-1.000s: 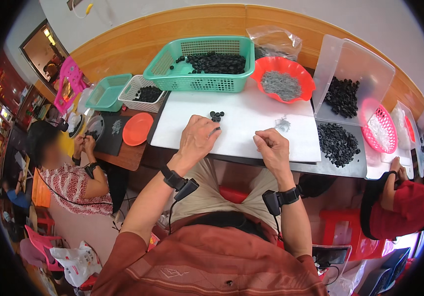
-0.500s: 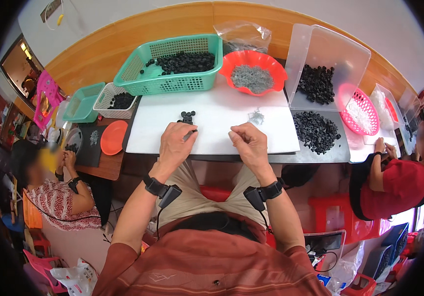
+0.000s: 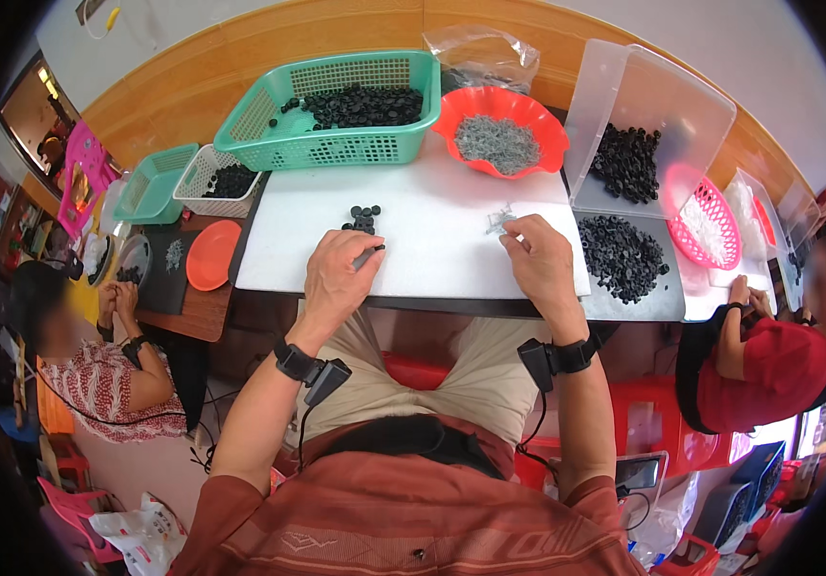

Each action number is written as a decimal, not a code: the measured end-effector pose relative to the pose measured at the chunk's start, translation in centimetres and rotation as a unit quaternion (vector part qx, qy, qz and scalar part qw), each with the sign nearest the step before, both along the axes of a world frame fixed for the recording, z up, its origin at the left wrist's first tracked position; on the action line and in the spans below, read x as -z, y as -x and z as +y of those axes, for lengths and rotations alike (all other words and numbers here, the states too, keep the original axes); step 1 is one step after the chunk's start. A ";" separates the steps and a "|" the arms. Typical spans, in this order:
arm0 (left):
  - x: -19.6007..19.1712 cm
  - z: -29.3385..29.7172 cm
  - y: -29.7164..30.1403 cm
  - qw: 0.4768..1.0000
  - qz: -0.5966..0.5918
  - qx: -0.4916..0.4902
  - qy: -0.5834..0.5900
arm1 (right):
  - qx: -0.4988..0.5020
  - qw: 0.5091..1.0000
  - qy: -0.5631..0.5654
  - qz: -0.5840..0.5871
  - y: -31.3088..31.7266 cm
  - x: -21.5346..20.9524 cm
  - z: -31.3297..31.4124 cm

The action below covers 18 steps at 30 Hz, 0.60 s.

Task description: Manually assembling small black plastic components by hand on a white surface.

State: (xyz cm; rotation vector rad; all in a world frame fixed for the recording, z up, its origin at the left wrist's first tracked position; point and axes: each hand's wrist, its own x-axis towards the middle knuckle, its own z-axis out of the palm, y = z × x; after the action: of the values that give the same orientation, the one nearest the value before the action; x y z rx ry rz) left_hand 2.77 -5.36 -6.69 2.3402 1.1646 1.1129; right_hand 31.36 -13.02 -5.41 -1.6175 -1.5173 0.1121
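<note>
Fingers pinched on small parts over the white surface [image 3: 432,254].
A small black part [image 3: 371,256] is clamped by the left hand [image 3: 341,278], a small grey metal piece [image 3: 509,237] by the right hand [image 3: 540,261]; a black cluster [image 3: 364,218] and grey pile [image 3: 498,220] are seen just beyond.

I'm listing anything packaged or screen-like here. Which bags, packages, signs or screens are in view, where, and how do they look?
Clear plastic bag: behind the red bowl, crumpled, see-through.
White plastic bag: on the floor, lower left, crumpled.
Small screen: by the person's right side, dark rectangle.
Signs or labels: none that I can make out.
</note>
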 end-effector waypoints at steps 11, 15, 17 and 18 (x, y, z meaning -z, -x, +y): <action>0.0 -0.1 0.1 1.000 -0.007 -0.001 -0.009 | 0.019 0.991 0.005 -0.134 -3.3 -1.8 3.2; 0.3 0.2 0.0 1.000 0.004 -0.003 -0.018 | -0.014 0.985 0.022 -0.171 -5.1 -1.5 4.2; 0.3 0.1 0.0 1.000 0.001 -0.003 -0.013 | -0.044 0.983 0.044 -0.175 -5.3 -1.5 4.5; 0.3 0.1 0.0 1.000 0.000 -0.003 -0.014 | -0.043 0.982 0.044 -0.176 -5.4 -1.6 4.8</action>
State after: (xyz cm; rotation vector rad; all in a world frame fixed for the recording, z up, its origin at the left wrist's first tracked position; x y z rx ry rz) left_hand 2.77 -5.29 -7.03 2.3588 1.1631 1.1381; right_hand 36.75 -8.27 -3.82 -1.7060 -1.8747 -0.0660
